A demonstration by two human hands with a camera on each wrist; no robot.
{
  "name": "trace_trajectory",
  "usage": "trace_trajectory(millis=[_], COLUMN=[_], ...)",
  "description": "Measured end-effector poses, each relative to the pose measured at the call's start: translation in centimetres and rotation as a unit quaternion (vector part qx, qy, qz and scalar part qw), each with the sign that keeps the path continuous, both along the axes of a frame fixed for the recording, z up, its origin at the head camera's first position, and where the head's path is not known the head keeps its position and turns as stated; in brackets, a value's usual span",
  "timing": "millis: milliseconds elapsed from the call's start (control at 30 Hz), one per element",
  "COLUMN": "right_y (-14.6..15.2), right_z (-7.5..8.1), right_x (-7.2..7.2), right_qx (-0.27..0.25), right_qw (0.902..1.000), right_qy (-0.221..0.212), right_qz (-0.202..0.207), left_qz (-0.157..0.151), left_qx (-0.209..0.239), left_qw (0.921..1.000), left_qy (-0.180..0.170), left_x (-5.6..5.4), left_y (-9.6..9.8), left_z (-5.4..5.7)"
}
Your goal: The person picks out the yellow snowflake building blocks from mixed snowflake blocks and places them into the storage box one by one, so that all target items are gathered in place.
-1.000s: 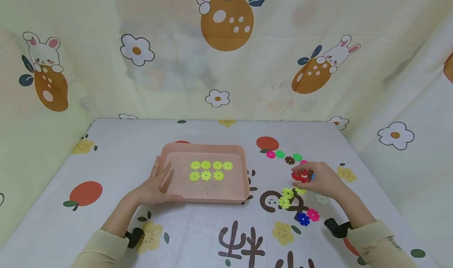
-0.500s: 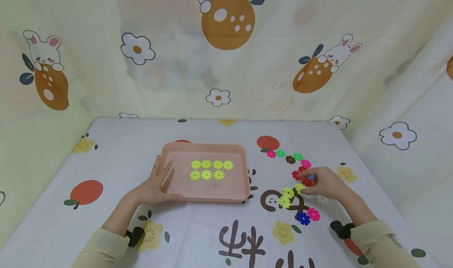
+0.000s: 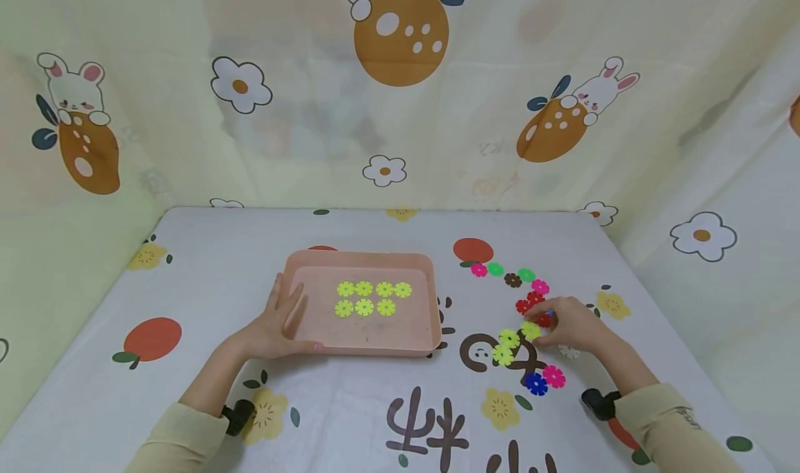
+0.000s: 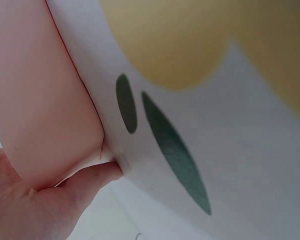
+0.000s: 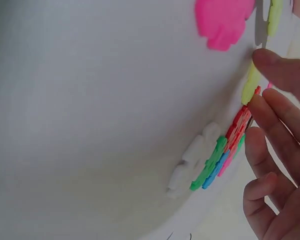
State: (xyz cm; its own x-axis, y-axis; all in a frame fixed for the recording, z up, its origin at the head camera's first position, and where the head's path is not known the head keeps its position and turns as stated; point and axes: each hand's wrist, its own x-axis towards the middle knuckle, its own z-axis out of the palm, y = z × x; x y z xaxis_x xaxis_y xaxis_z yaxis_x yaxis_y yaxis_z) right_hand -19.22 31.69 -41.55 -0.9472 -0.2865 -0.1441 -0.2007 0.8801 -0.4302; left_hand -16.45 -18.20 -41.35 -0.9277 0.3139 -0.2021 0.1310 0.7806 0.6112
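Observation:
My left hand holds the near left corner of a pink tray, fingers spread over its left side and thumb along the front edge. In the left wrist view, the thumb lies under the tray wall. Inside the tray are several yellow snowflake discs in two rows. At the right, my right hand reaches over loose discs, thumb and fingertips at opposite edges of a yellow snowflake disc. The right wrist view shows that yellow disc between thumb and fingertips, beside red discs.
Two more yellow discs lie left of the right hand, with a blue disc and a pink disc nearer the body. Green, brown, pink and red discs curve away behind. A white disc sits under the right hand.
My right hand has moved slightly right and toward the body, from over the red discs to the yellow disc. The left hand and tray have stayed in place.

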Motion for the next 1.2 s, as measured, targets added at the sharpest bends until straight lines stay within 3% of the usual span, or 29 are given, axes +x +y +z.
trace_trajectory(millis=[300, 800, 1200], right_y=[-0.12, -0.4, -0.4], right_z=[0.27, -0.39, 0.04], right_x=[-0.45, -0.47, -0.42], right_qx=[0.034, 0.046, 0.032], right_qw=[0.9992, 0.9986, 0.9994], right_qy=[-0.005, -0.021, -0.007], right_qz=[0.019, -0.015, -0.011], left_qz=[0.005, 0.006, 0.002], left_qx=[0.001, -0.001, 0.001], left_qw=[1.0, 1.0, 1.0], left_qy=[-0.002, -0.005, -0.003], left_x=[0.04, 0.0, -0.09], left_y=[0.02, 0.01, -0.06], left_z=[0.12, 0.1, -0.12])
